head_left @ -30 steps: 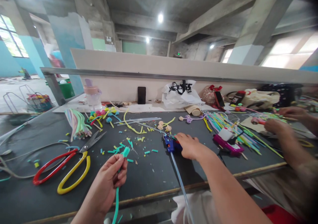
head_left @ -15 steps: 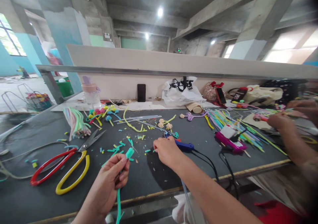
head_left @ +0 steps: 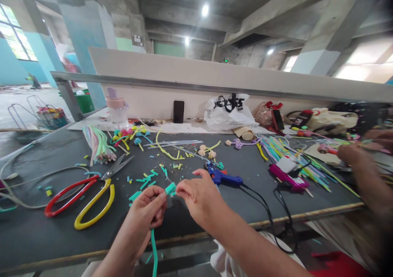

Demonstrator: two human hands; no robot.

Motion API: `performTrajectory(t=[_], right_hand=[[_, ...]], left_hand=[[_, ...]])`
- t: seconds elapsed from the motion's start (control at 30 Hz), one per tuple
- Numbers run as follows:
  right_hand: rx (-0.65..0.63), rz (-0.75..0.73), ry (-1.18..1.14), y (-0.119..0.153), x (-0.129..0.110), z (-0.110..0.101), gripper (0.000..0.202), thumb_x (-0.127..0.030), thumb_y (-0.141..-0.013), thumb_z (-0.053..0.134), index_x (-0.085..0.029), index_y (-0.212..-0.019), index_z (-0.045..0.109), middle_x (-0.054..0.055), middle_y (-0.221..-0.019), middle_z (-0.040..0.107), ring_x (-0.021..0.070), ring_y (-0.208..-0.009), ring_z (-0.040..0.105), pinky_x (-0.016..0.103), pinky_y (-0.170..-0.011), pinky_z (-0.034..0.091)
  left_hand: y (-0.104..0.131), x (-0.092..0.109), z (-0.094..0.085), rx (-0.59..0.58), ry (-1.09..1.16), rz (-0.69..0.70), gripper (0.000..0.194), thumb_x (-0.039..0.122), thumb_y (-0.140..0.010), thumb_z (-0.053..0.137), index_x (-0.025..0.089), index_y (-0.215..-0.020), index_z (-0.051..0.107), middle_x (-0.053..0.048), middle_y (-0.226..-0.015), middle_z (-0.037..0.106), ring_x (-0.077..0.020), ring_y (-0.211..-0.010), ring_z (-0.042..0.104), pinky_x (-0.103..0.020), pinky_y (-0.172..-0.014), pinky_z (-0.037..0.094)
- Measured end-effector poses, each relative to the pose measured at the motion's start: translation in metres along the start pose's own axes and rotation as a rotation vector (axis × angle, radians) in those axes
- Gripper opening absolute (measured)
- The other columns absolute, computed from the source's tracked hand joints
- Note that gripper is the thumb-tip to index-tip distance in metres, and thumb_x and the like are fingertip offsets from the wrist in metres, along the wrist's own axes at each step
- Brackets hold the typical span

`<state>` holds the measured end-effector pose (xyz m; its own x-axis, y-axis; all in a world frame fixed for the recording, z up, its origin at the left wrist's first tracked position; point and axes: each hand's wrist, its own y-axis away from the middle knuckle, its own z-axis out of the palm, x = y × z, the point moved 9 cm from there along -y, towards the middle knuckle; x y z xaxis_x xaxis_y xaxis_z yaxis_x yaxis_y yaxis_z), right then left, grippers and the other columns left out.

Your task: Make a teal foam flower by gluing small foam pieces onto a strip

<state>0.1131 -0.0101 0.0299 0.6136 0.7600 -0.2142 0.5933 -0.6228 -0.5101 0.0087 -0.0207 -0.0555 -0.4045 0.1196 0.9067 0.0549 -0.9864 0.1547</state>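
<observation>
My left hand (head_left: 151,205) is closed on a teal foam strip (head_left: 154,252), whose tail hangs below it past the table edge. A short teal piece (head_left: 170,189) shows at the top of that hand. My right hand (head_left: 198,193) touches this end, its thumb and index finger pinched together at the teal; what exactly lies between them is too small to tell. Cut teal bits (head_left: 147,180) are scattered behind my left hand. Right of my right hand lies a blue glue gun (head_left: 227,179) with a black cable.
Large scissors (head_left: 92,191) with red and yellow handles lie open on the left. Foam strips (head_left: 100,146), a bottle (head_left: 116,111), a phone (head_left: 178,111) and a white bag (head_left: 229,111) stand behind. A magenta glue gun (head_left: 288,178) and another person's hands (head_left: 353,154) are at right.
My right hand has moved left and down from near the glue gun to the teal piece at my left hand. The view has shifted slightly.
</observation>
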Motion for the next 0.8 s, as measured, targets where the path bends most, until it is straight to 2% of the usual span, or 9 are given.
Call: performTrajectory(t=[0.27, 0.8], right_hand=[[-0.003, -0.022, 0.109, -0.0016, -0.0075, -0.006, 0.012, -0.016, -0.085, 0.05, -0.022, -0.077, 0.057, -0.004, -0.067, 0.065, 0.0121, -0.064, 0.052, 0.038, -0.09, 0.018], [-0.072, -0.013, 0.142, -0.0019, -0.0098, -0.0031, 0.013, -0.01, -0.082, 0.049, -0.021, -0.078, 0.055, -0.001, -0.069, 0.064, 0.0146, -0.07, 0.049, 0.038, -0.086, 0.018]], left_hand=[[-0.0024, -0.0027, 0.001, -0.016, -0.016, -0.002, 0.027, 0.037, -0.065, 0.071, 0.016, -0.064, 0.053, 0.006, -0.045, 0.045, -0.0015, -0.035, 0.027, -0.014, -0.033, 0.016], [-0.0059, -0.0055, 0.0007, -0.027, -0.06, -0.007, 0.025, 0.035, -0.061, 0.072, 0.015, -0.063, 0.056, 0.004, -0.046, 0.049, -0.0013, -0.032, 0.028, -0.014, -0.032, 0.015]])
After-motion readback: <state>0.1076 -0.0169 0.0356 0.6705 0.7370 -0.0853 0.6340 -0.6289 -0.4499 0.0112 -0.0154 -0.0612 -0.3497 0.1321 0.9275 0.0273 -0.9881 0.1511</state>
